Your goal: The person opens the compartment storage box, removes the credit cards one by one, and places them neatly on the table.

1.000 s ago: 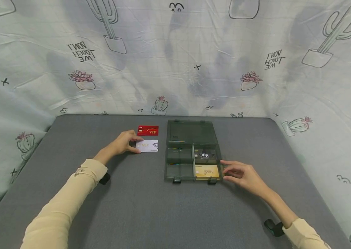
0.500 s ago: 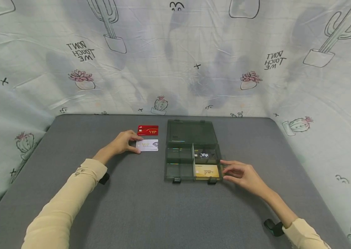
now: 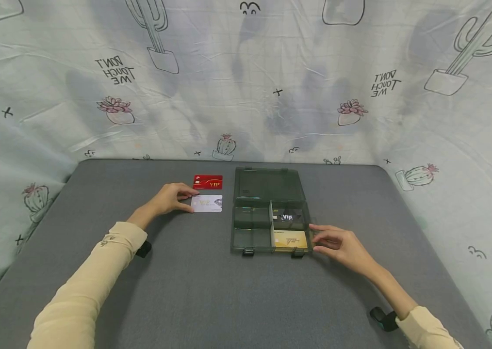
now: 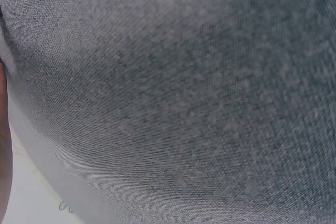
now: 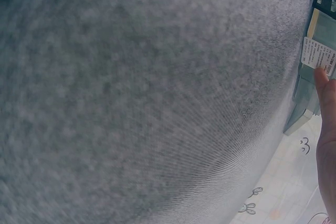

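Note:
My left hand [image 3: 171, 198] is at the left end of a white VIP card [image 3: 207, 203], which lies flat on the grey table. Its thumb and fingertips are by the card's left corners, spread apart; whether they still touch it I cannot tell. Just beyond lies a red VIP card [image 3: 207, 182]. A dark, see-through divided box [image 3: 251, 238] has its lid [image 3: 268, 184] laid back. In its right-hand compartments are a black VIP card [image 3: 287, 217] at the back and a gold card [image 3: 290, 239] at the front. My right hand [image 3: 343, 246] touches the box's right side, fingertips near a white label [image 5: 318, 55].
Two latches [image 3: 248, 252] stick out from the box's front edge. A pale curtain [image 3: 246, 97] printed with cacti hangs behind the table [image 3: 228, 300] and along both sides. Each wrist carries a dark strap-on device [image 3: 383, 319].
My left hand has drawn back slightly to the left, so its fingertips cover less of the white card. The right hand, the box and the cards stay where they were.

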The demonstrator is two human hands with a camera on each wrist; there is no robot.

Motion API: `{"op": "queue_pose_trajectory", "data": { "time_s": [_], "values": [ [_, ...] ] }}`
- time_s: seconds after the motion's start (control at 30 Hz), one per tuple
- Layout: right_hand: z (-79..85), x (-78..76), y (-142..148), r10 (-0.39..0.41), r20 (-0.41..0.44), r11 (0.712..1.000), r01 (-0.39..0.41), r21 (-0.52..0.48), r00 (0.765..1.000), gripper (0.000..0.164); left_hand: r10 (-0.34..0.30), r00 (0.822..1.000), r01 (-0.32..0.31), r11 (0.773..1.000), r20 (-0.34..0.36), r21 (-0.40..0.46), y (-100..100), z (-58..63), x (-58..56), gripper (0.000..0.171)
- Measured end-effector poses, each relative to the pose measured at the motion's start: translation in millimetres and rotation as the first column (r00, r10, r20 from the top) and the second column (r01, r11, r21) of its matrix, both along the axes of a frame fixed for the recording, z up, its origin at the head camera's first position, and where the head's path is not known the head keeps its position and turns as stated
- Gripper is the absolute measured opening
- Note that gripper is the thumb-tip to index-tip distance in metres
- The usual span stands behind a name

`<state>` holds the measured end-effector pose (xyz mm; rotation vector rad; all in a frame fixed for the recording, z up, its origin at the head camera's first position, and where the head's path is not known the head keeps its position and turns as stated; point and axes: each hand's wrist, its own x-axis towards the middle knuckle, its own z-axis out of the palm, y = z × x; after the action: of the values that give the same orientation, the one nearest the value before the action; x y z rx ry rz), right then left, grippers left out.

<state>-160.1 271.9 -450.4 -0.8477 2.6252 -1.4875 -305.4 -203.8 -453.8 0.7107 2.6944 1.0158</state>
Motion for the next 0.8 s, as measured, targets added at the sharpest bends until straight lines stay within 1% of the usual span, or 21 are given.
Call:
{"op": "queue_pose_trajectory", "data": {
  "time_s": [0.17,0.33,0.57,0.7,0.8],
  "values": [
    [0.7,0.5,0.0,-0.004,0.003,1.0,0.004,0.001,1.0,0.019,-0.002,1.0,0.002,1.0,-0.005,-0.008,1.0,0.5,0.3,0.05],
    [0.7,0.6,0.2,-0.006,0.004,1.0,0.006,0.002,1.0,0.019,0.013,1.0,-0.013,1.0,0.001,-0.021,0.7,1.0,0.8,0.05],
    [-0.4,-1.7,2.1,-0.004,-0.001,1.0,0.004,0.002,1.0,0.019,0.027,0.999,-0.027,1.0,0.038,-0.004,-0.4,0.3,1.3,0.049],
    [-0.5,-2.6,2.9,-0.002,-0.007,1.0,0.002,0.004,1.0,0.019,0.03,0.999,-0.03,1.0,0.033,-0.006,0.4,0.4,1.2,0.049],
    [-0.5,-3.1,3.4,0.003,-0.005,1.0,-0.003,0.0,1.0,0.019,0.029,0.999,-0.029,0.999,0.035,0.015,0.8,0.1,1.7,0.049]
  ]
}}
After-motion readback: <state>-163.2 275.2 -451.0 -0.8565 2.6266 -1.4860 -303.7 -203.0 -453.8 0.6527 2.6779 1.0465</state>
